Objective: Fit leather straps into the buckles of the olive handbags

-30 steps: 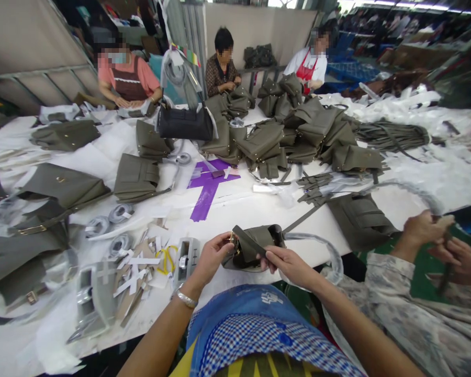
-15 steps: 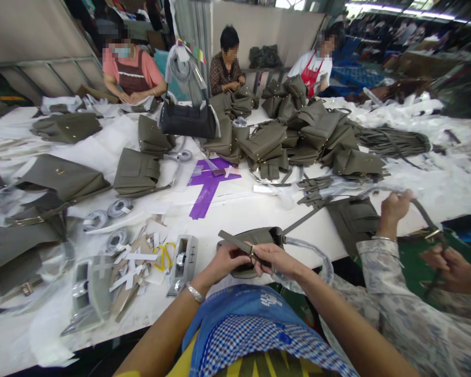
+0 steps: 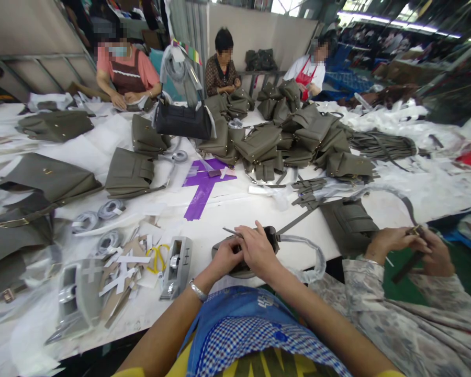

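Note:
A small olive-green bag (image 3: 272, 236) lies at the near edge of the white table (image 3: 227, 209), right in front of me. My left hand (image 3: 224, 256) is closed on its near side, and a silver bracelet shows on that wrist. My right hand (image 3: 257, 250) lies over the top of the bag with curled fingers, pressing it down. A thin olive strap (image 3: 298, 220) runs from the bag to the right. A clear plastic-wrapped handle (image 3: 310, 254) loops off its right end.
A grey tape dispenser (image 3: 175, 264) and paper strips (image 3: 120, 267) lie to my left. A purple tape cross (image 3: 204, 183) marks the table. Piles of olive bags (image 3: 294, 139) and a black bag (image 3: 182, 120) lie beyond. A person's hands (image 3: 408, 243) work a strap on my right; three people sit across.
My hands have lowered the small bag onto the table edge, and my right hand has moved over its top. The neighbour's hands have drawn together on a strap.

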The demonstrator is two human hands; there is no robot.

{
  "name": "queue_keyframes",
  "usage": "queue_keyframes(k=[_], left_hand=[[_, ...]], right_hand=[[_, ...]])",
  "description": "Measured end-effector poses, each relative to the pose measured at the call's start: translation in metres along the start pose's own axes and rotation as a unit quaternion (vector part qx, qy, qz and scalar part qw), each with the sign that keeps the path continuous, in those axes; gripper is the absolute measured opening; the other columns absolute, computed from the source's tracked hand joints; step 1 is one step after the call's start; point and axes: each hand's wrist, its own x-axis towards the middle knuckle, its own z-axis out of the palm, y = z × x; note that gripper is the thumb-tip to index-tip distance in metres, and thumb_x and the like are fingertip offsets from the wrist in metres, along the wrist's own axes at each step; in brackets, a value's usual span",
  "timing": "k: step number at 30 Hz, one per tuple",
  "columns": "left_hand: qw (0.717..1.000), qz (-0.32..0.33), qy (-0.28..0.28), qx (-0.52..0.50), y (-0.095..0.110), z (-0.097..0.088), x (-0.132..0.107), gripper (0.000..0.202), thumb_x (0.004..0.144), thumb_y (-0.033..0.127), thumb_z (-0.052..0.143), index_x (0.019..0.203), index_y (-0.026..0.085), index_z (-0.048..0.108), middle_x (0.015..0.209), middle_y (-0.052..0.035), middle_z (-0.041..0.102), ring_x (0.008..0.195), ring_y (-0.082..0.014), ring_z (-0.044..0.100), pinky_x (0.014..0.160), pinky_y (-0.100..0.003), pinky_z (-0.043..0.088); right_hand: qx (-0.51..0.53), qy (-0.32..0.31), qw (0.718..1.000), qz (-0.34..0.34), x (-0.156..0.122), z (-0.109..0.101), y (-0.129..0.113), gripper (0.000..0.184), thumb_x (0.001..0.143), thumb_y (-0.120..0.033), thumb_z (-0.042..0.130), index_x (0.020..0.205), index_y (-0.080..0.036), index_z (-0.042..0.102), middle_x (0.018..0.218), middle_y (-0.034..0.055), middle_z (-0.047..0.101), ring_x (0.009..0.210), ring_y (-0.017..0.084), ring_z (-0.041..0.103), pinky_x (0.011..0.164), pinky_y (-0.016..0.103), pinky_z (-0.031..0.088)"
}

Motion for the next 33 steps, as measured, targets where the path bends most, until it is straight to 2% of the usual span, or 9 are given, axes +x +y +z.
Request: queue_keyframes(k=[3,6,9,12,15,20,22,25,33], left_hand=[[0.994,0.009,-0.095,-0.053,0.011,0.002,-0.002,0.024,0.081,0.032,0.062,0.095,0.014,0.071,0.084,-0.0037,0.072,0.077,-0.0186,0.062,0.070,-0.027,0.047],[0.983,-0.003,-0.172,-0.060,0.022,0.007,-0.003,0.033,0.083,0.040,0.061,0.102,0.015,0.070,0.083,-0.0023,0.071,0.074,-0.0170,0.062,0.066,-0.024,0.046],[0.986,-0.011,-0.158,-0.047,0.025,0.008,-0.002,0.035,0.084,0.039,0.060,0.110,0.017,0.068,0.096,-0.0030,0.072,0.085,-0.0185,0.064,0.073,-0.025,0.047],[0.997,-0.010,-0.081,0.012,0.022,0.007,0.001,0.030,0.082,0.037,0.061,0.105,0.019,0.070,0.104,-0.0028,0.072,0.094,-0.0209,0.064,0.083,-0.028,0.047],[0.995,-0.023,-0.009,0.093,0.017,0.011,0.004,0.030,0.082,0.038,0.060,0.104,0.021,0.071,0.104,-0.0036,0.073,0.094,-0.0235,0.065,0.084,-0.030,0.047],[0.981,-0.034,0.032,0.188,0.014,0.027,0.004,0.033,0.082,0.038,0.061,0.111,0.025,0.069,0.105,-0.0045,0.073,0.095,-0.0255,0.066,0.081,-0.032,0.047],[0.979,-0.034,0.032,0.199,0.013,0.032,0.003,0.031,0.083,0.036,0.060,0.111,0.027,0.069,0.105,-0.0036,0.073,0.096,-0.0253,0.066,0.080,-0.032,0.047],[0.985,-0.026,0.027,0.168,0.011,0.033,0.002,0.030,0.082,0.036,0.061,0.109,0.027,0.069,0.106,-0.0027,0.073,0.096,-0.0241,0.066,0.083,-0.031,0.047],[0.999,0.010,-0.051,-0.006,0.004,0.022,0.007,0.039,0.082,0.037,0.062,0.118,0.021,0.064,0.116,-0.0047,0.068,0.100,-0.0217,0.063,0.095,-0.034,0.045]], right_hand=[[0.229,0.024,0.972,0.044,0.014,-0.020,-0.017,0.028,0.099,-0.032,0.032,0.097,-0.021,0.058,0.107,0.0075,0.069,0.109,0.021,0.060,0.108,0.049,0.031],[0.501,0.099,0.856,0.079,0.025,-0.055,-0.026,0.032,0.095,-0.049,0.039,0.085,-0.023,0.055,0.096,0.0053,0.070,0.100,0.021,0.065,0.097,0.043,0.045],[0.647,0.235,0.722,0.070,0.027,-0.090,-0.010,0.025,0.088,-0.048,0.056,0.082,-0.024,0.056,0.081,-0.0022,0.067,0.087,0.015,0.066,0.097,0.036,0.047],[0.672,0.344,0.652,0.072,0.015,-0.103,0.021,0.020,0.086,-0.043,0.061,0.080,-0.024,0.059,0.077,-0.0056,0.064,0.080,0.009,0.064,0.096,0.029,0.048],[0.646,0.321,0.680,0.131,-0.005,-0.086,0.040,0.020,0.082,-0.044,0.065,0.086,-0.025,0.063,0.090,-0.0040,0.067,0.090,0.011,0.064,0.093,0.030,0.050],[0.447,0.131,0.856,0.226,-0.033,-0.036,0.042,0.036,0.073,-0.042,0.074,0.104,-0.025,0.068,0.112,0.0038,0.069,0.105,0.022,0.062,0.092,0.037,0.050],[0.360,0.102,0.890,0.261,-0.038,-0.027,0.045,0.035,0.074,-0.044,0.072,0.100,-0.020,0.071,0.104,0.0062,0.071,0.097,0.025,0.065,0.087,0.039,0.053],[0.371,0.127,0.869,0.303,-0.042,-0.024,0.056,0.036,0.077,-0.047,0.068,0.095,-0.016,0.073,0.094,0.0074,0.073,0.083,0.023,0.069,0.079,0.038,0.058],[0.596,0.198,0.700,0.340,-0.048,-0.016,0.074,0.027,0.075,-0.037,0.075,0.089,-0.017,0.067,0.089,0.0063,0.075,0.082,0.016,0.071,0.072,0.025,0.060]])
